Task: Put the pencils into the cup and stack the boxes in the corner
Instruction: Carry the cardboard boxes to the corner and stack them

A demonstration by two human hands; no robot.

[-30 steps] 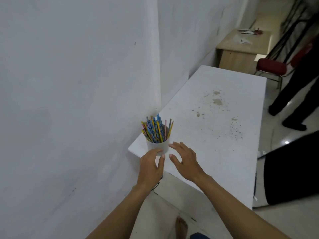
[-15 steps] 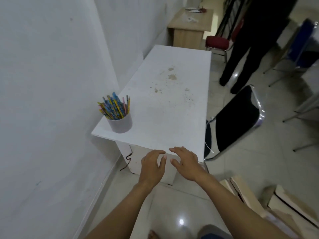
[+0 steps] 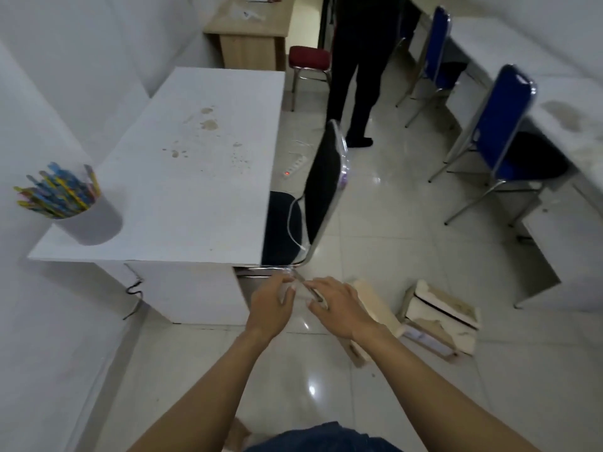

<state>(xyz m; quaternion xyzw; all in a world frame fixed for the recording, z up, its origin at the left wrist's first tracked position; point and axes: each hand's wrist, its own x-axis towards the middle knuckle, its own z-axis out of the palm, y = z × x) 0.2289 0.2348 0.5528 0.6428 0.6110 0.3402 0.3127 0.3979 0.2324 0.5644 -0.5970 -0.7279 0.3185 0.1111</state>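
A white cup (image 3: 93, 223) full of coloured pencils (image 3: 58, 194) stands on the near left corner of the white table (image 3: 195, 177), by the wall. My left hand (image 3: 270, 305) and my right hand (image 3: 339, 308) hover empty with fingers apart, off the table's near right corner and above the floor. Two pale cardboard boxes lie on the tiles to the right of my hands: one (image 3: 375, 305) partly behind my right wrist, the other (image 3: 440, 318) open and tilted.
A black chair (image 3: 323, 190) with a chrome frame stands at the table's right side, close to my hands. A person in dark clothes (image 3: 359, 76) stands further back. Blue chairs (image 3: 502, 125) and another white desk line the right. A power strip (image 3: 293, 166) lies on the floor.
My hands have left the cup and drawn back off the table to the right. The view has swung right and down, bringing the boxes on the floor into sight.
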